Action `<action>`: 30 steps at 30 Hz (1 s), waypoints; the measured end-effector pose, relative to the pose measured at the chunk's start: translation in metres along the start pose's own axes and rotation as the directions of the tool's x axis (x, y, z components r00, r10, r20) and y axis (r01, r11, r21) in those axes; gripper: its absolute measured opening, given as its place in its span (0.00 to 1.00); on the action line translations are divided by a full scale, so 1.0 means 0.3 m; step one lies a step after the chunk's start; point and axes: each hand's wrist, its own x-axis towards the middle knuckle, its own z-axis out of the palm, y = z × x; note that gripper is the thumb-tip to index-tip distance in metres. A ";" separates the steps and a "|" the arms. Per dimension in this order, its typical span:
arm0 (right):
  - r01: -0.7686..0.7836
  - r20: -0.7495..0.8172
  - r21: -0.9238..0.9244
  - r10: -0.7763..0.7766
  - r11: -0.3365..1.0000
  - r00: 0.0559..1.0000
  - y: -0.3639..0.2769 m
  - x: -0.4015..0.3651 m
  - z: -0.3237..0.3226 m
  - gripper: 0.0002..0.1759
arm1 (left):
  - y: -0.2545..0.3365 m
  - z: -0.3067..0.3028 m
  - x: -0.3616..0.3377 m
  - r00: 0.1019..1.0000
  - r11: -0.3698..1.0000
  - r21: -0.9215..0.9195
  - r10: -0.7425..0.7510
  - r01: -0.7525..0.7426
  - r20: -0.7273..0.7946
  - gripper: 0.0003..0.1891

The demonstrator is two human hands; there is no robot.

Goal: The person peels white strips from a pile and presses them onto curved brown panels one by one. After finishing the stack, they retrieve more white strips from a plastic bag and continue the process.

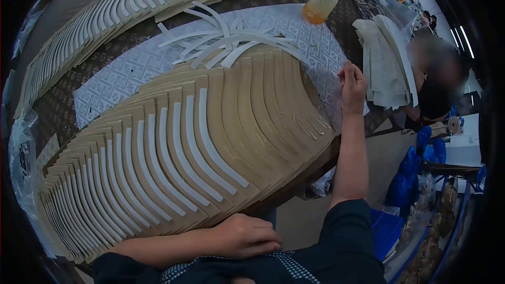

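My right hand (353, 87) is raised at the right end of the stack, its thumb and fingers pinched together; what they hold, if anything, is too small to make out. Close to my body, my left hand (250, 236) rests by the near edge of the stack with fingers loosely curled and nothing visible in them. Between them lie overlapping brown curved pieces (263, 100), fanned out. White curved strips (181, 142) lie on those at the left and middle. Shiny glue-like lines (310, 126) show on the bare pieces at the right.
Loose white strips (229, 42) lie heaped on patterned paper (113, 87) behind the stack. A bottle of amber liquid with an orange nozzle (320, 6) stands there. Another fanned row (110, 16) is further back. Pale sheets (386, 63) lie right, near another person (442, 89).
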 end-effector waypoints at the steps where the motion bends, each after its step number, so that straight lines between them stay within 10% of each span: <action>1: -0.036 0.002 0.027 0.036 0.999 0.999 -0.002 0.001 -0.008 0.24 | 0.004 -0.009 0.003 0.999 0.991 -0.129 -0.028 0.025 -0.018 0.08; 4: -0.054 -0.011 0.037 0.055 0.998 0.998 -0.018 -0.011 -0.013 0.23 | 0.021 -0.048 0.000 0.980 0.879 -0.449 -0.198 0.162 -0.034 0.11; 16: -0.043 0.025 0.084 0.041 0.996 0.999 -0.006 -0.020 -0.015 0.22 | 0.000 -0.040 -0.006 0.967 0.887 -0.428 -0.235 0.174 -0.095 0.15; 30: -0.071 0.026 0.089 0.069 0.994 0.997 -0.025 -0.022 0.004 0.17 | -0.010 -0.020 -0.003 0.995 0.997 0.027 -0.072 0.070 0.068 0.13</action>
